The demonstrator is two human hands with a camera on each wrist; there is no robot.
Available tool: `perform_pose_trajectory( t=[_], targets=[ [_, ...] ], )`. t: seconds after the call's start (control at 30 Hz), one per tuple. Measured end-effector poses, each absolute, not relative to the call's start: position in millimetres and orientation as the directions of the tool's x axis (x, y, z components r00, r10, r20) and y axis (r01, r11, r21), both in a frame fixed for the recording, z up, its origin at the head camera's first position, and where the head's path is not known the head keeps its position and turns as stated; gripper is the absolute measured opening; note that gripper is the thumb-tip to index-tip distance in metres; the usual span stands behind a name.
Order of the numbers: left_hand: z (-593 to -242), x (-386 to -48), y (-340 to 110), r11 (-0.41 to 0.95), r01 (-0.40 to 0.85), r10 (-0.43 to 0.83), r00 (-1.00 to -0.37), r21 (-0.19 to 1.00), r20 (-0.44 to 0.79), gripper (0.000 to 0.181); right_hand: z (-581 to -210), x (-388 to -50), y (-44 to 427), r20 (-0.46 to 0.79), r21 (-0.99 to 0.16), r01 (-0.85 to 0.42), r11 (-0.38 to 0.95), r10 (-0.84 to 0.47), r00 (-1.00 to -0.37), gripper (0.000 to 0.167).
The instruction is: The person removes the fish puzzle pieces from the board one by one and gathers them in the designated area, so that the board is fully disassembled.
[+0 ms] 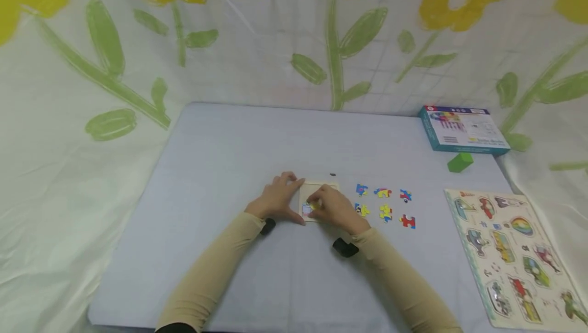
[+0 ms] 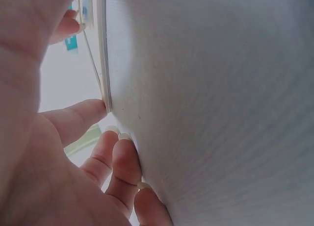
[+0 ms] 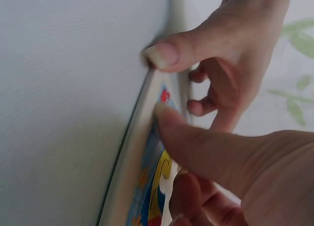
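Nearest us, at the lower right, we see a picture board. At centre, the left hand has thumb and index finger spread apart, touching the left corners of the tray. The right hand's fingers look pinched on a yellow-and-blue puzzle piece, low inside the tray. We judge the step in hand is fitting that piece; next calls for lining up its edges and pressing it flat. Right of centre lie 6 loose pieces; farther, at upper right, a box.

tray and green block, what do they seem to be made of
The tray looks like bare wood: pale, matt rim, no paint showing. The block could be painted wood or plastic; its even green shows no grain.
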State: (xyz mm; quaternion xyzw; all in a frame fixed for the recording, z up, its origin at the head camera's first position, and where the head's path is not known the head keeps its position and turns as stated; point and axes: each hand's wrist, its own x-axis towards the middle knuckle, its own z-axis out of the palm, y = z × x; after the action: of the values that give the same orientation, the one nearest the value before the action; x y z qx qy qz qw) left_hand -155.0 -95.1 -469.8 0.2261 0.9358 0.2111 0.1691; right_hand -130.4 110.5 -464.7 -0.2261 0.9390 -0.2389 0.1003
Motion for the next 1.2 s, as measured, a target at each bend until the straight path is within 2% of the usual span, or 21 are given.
perform_pose_trajectory(
  t=[0.17,0.37,0.47,0.57,0.73,0.9,1.03,1.2],
  targets=[
    [-468.9,-154.5,-95.4,0.803,0.343,0.496,-0.839,0.488,-0.225,0.116,-464.1,-130.1,110.1,-0.105,-0.601,-0.309,0.737,-0.456,-0.884,0.032],
    [-475.1,-156.3,-94.6,0.811,0.35,0.495,-0.838,0.469,-0.23,0.117,-473.7,-128.3,116.3,-0.05,-0.712,-0.271,0.648,-0.432,-0.901,0.027],
    [-476.5,-156.9,-93.5,0.808,0.35,0.5,-0.833,0.475,-0.236,0.117,-466.9,-129.2,135.7,-0.081,-0.795,-0.179,0.58,-0.394,-0.916,0.022],
    [-477.0,-157.3,-92.6,0.808,0.351,0.501,-0.831,0.474,-0.24,0.117,-450.0,-126.9,170.7,-0.142,-0.845,-0.065,0.531,-0.34,-0.93,0.025],
    [-475.1,-157.6,-93.3,0.826,0.337,0.481,-0.84,0.452,-0.253,0.118,-435.3,-109.0,225.5,-0.267,-0.755,0.041,0.655,-0.25,-0.931,0.025],
    [-473.4,-156.6,-91.7,0.831,0.333,0.478,-0.838,0.446,-0.264,0.117,-444.8,-87.2,239.0,-0.338,-0.7,0.107,0.706,-0.196,-0.92,0.023],
    [-473.0,-157.3,-94.9,0.832,0.335,0.478,-0.838,0.442,-0.265,0.117,-455.4,-83.6,228.0,-0.296,-0.699,0.1,0.708,-0.159,-0.942,0.022],
    [-472.7,-156.7,-94.9,0.823,0.346,0.492,-0.831,0.451,-0.259,0.118,-459.5,-79.8,213.1,-0.158,-0.56,0.035,0.828,-0.065,-0.985,0.017]
  ],
)
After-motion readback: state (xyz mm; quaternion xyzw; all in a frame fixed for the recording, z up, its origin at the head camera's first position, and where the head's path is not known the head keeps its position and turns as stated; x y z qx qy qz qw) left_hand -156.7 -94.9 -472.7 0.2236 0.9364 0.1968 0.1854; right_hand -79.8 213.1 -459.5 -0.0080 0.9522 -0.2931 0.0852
